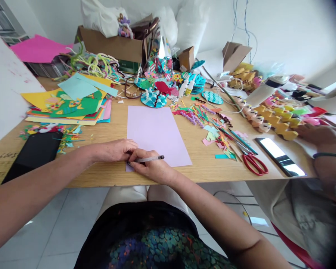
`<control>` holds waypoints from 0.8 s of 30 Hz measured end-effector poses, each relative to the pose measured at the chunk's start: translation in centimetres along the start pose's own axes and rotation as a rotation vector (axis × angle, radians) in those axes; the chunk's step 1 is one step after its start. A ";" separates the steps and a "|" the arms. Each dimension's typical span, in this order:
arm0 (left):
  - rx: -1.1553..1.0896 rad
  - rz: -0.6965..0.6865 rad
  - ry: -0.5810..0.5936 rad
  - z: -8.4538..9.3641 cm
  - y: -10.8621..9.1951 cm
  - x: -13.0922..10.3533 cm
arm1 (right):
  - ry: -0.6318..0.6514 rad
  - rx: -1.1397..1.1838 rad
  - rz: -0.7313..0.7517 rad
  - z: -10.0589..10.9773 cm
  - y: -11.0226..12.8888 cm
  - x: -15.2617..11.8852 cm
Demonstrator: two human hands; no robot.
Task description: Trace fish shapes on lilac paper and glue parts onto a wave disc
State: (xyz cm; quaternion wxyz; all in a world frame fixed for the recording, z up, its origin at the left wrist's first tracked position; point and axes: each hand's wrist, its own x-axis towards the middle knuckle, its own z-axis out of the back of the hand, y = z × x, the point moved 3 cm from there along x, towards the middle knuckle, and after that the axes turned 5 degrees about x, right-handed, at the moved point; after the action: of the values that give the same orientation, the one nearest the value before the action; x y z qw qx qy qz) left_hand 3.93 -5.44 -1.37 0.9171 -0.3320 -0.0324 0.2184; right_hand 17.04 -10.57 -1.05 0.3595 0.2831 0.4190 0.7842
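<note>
A sheet of pale purple paper (158, 130) lies flat on the table before me, its lower left corner near the front edge. My right hand (151, 166) grips a pen (149, 159) with a clear barrel and dark end over the lower left part of the sheet. The pen's tip is hidden by the fingers. My left hand (119, 150) rests at the sheet's left edge, touching the right hand. Its fingers are curled together and partly covered, so anything within them is hidden.
Stacked coloured paper (81, 97) and a black phone (33, 153) lie left. Right are paper scraps (211, 136), red-handled scissors (254, 162) and another phone (280, 157). Blue paper crafts (154, 99) and glue bottles (184, 86) stand behind the sheet. A co-worker's hand (316, 134) is far right.
</note>
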 end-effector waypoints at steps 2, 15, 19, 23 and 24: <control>-0.004 -0.003 0.004 0.0 0.0 0.0 | 0.003 0.022 0.012 0.0 0.0 0.0; -0.028 -0.033 0.000 0.3 -0.7 0.1 | 0.090 0.089 0.007 1.1 0.4 -0.6; 0.004 -0.019 -0.003 0.4 -0.6 0.1 | 0.109 0.141 -0.020 1.5 0.2 -0.7; 0.013 -0.032 -0.008 0.4 -0.5 0.2 | 0.120 0.171 -0.028 1.7 0.1 -0.8; 0.019 -0.034 -0.008 0.4 -0.5 0.2 | 0.121 0.172 -0.030 1.7 0.1 -0.8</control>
State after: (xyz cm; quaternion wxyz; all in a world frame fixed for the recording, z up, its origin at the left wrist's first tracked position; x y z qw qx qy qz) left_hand 4.20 -5.47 -0.79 0.9236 -0.3218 -0.0395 0.2046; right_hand 18.71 -10.48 -0.28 0.3195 0.2588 0.5098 0.7557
